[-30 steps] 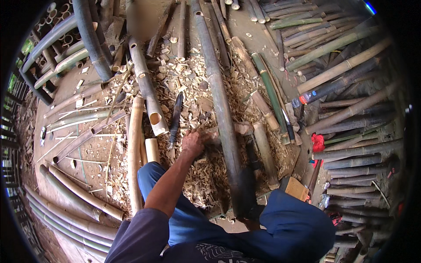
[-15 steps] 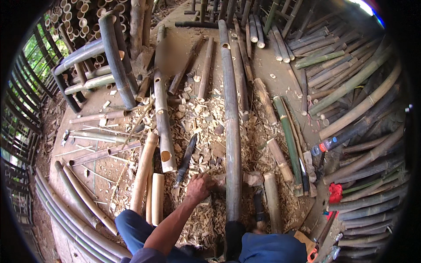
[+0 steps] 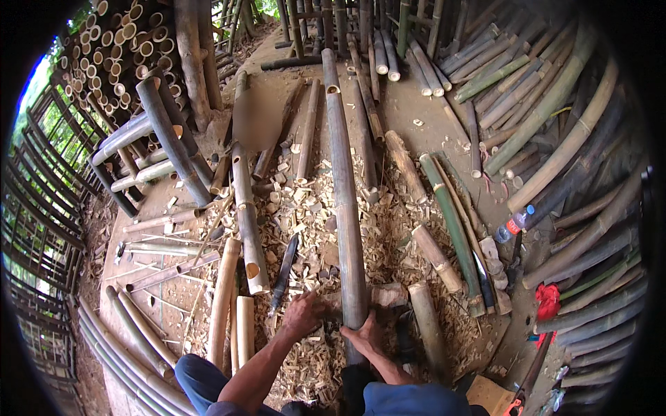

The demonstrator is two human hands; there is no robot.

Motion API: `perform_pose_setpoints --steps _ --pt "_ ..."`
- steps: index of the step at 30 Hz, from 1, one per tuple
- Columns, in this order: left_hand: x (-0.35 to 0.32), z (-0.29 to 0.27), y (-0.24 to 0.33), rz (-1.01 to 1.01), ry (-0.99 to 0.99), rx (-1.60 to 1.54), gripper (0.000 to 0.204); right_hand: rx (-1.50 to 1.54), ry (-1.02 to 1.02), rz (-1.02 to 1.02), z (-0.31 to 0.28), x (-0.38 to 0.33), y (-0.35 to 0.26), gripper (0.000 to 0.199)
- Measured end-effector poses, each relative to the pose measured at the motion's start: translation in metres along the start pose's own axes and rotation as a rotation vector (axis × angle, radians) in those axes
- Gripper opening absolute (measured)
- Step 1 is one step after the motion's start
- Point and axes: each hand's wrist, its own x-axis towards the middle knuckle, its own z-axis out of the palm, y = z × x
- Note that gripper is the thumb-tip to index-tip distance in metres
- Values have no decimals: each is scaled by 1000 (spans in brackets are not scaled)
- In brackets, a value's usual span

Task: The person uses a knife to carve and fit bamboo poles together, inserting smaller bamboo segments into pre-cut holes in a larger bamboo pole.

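A long grey bamboo pole runs away from me down the middle of the ground, resting on a short wooden block. My left hand lies against the pole's left side near its close end. My right hand grips the pole from the right, just below the block. A dark long-bladed knife lies on the shavings left of the pole, a little ahead of my left hand. Wood chips and shavings cover the ground around both hands.
Cut bamboo pieces lie to my left, green poles to the right. Stacked bamboo fills the right side. A bamboo frame stands at far left. A plastic bottle and red cloth lie right.
The view has tilted up, showing more of the pole's far end. My right hand has come into sight and closed on the pole; my left hand stays beside it.
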Motion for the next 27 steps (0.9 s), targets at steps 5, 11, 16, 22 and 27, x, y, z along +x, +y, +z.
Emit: perform_pose_setpoints --steps 5,11,16,22,27 --pt "-1 3 -5 9 57 13 62 45 13 -72 3 8 8 95" --pt "2 -4 1 -99 -8 1 69 65 48 -169 4 14 21 81" --pt "-1 2 -4 -105 49 -97 60 54 40 -134 7 12 19 83" --pt "-3 -2 -2 -60 58 -80 54 45 24 -69 2 3 0 96" --pt "-1 6 -13 -54 82 12 93 35 23 -16 2 0 -6 98"
